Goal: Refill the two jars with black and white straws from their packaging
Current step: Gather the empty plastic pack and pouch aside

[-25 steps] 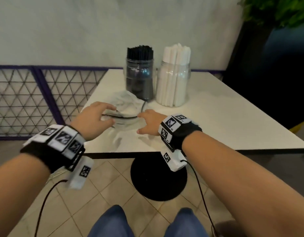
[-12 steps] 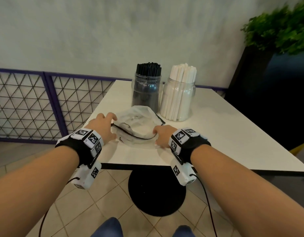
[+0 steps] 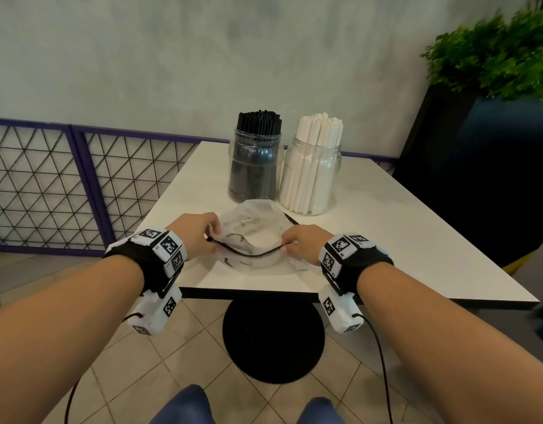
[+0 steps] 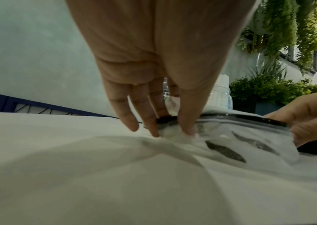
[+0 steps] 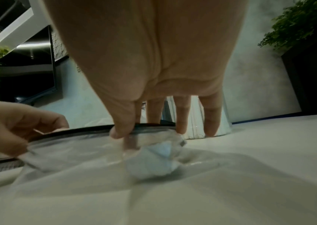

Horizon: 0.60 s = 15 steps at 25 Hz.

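Note:
Two clear jars stand at the far side of the white table (image 3: 386, 228): the left jar (image 3: 254, 166) is packed with black straws, the right jar (image 3: 313, 175) with white straws. In front of them lies a crumpled clear plastic bag (image 3: 251, 237) with a black zip strip (image 3: 248, 254) along its near edge. My left hand (image 3: 199, 232) pinches the strip's left end (image 4: 165, 119). The right hand (image 3: 297, 246) pinches its right end (image 5: 127, 134). No straws show inside the bag (image 4: 230, 146).
The bag lies close to the table's near edge (image 3: 264, 292). A purple-framed wire fence (image 3: 80, 185) runs along the left, a dark planter with green foliage (image 3: 493, 62) stands at the right. Below are a black round table base (image 3: 273, 338) and a tiled floor.
Both hands have slid toward me with the bag, from palms resting on it to pinching the two ends of its black strip. The head view has lifted slightly.

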Each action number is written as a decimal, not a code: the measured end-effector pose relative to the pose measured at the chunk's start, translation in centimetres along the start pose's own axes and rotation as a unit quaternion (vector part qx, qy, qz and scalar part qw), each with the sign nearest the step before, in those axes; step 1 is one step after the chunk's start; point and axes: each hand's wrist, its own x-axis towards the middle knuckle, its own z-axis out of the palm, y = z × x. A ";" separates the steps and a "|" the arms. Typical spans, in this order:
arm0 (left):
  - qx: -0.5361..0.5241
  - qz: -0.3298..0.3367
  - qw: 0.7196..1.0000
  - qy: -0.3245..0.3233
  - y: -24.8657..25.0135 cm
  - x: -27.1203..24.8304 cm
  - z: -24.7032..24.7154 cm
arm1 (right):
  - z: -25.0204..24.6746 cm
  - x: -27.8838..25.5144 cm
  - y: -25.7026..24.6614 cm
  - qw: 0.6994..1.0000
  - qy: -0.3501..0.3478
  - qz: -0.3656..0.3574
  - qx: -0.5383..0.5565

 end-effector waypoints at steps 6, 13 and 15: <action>-0.063 0.074 0.990 0.098 1.2 0.1 -2.6 | -1.0 -0.1 2.2 0.992 0.026 0.083 -0.095; 0.117 0.059 0.991 0.035 3.2 0.1 -5.8 | -4.1 0.3 2.8 0.940 0.312 -0.016 0.134; 0.103 0.026 0.994 0.004 3.6 -0.2 -5.9 | -3.5 -0.2 1.7 0.929 0.333 -0.074 0.146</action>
